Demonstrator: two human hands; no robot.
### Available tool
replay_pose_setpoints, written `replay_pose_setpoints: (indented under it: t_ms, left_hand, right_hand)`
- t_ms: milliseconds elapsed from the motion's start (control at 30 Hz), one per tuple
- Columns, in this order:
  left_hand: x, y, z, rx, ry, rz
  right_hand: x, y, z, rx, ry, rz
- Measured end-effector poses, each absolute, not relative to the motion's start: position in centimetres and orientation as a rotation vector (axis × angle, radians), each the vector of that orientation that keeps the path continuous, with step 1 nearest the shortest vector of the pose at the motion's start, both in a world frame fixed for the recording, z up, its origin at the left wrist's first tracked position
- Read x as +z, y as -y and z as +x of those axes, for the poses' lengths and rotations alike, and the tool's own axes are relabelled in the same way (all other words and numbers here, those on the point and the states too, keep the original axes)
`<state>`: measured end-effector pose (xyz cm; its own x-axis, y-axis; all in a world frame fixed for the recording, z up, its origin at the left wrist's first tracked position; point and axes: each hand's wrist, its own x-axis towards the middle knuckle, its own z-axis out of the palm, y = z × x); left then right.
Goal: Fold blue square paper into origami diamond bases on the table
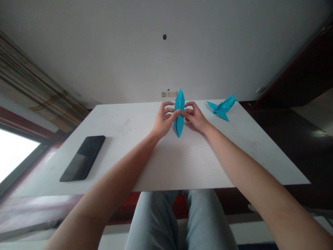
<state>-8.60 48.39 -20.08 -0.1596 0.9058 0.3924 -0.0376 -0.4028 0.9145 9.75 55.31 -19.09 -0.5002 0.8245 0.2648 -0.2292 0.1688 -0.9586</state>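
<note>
A narrow, pointed piece of folded blue paper (179, 113) stands upright over the far middle of the white table (161, 163). My left hand (163, 119) pinches its left side with thumb and fingers curled. On the other side my right hand (195, 116) pinches it as well. Both hands meet at the paper's middle, a little above the tabletop.
A finished blue paper figure (222, 107) lies on the table's far right. A black phone (83, 158) lies flat near the left edge. A grey wall with a socket strip (169, 94) rises behind the table. My legs in light trousers (179, 222) show below the near edge.
</note>
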Motion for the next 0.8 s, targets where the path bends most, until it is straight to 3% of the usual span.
replay_pose_setpoints:
  t_ms: [800]
  left_hand:
    - [-20.37, -48.83, -8.12, 1.632, -1.068, 1.309]
  right_hand:
    - [-18.2, -54.77, 10.08, 1.369, 1.605, -0.628]
